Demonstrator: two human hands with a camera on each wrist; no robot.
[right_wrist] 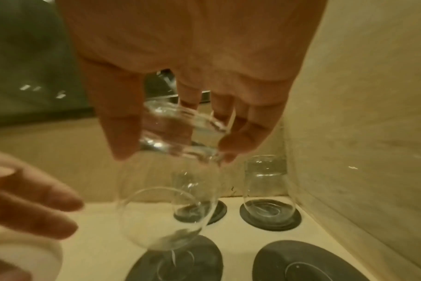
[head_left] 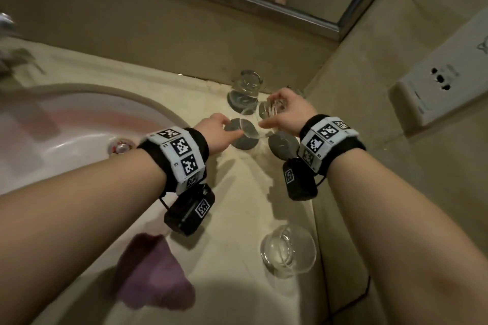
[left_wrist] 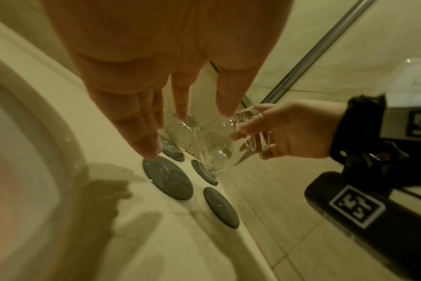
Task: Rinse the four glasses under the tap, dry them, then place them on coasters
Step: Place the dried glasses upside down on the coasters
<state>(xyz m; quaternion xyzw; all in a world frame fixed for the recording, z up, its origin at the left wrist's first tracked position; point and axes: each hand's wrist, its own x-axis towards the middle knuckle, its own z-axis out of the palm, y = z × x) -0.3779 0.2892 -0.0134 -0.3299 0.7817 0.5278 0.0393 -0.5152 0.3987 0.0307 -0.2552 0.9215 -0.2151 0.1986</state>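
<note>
Tap (head_left: 6, 26): blurred and cut off by the left edge in our head view.
Purple cloth (head_left: 153, 272): soft blur, we cannot read its folds.
Right rear glass (head_left: 295, 91): mostly hidden behind our right hand (head_left: 286, 113).

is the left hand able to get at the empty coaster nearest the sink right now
Probably yes. The left hand is open, with fingertips right at the near-sink coaster. Only the tilted glass, gripped by the right hand by its base, hangs above the coaster.
</note>
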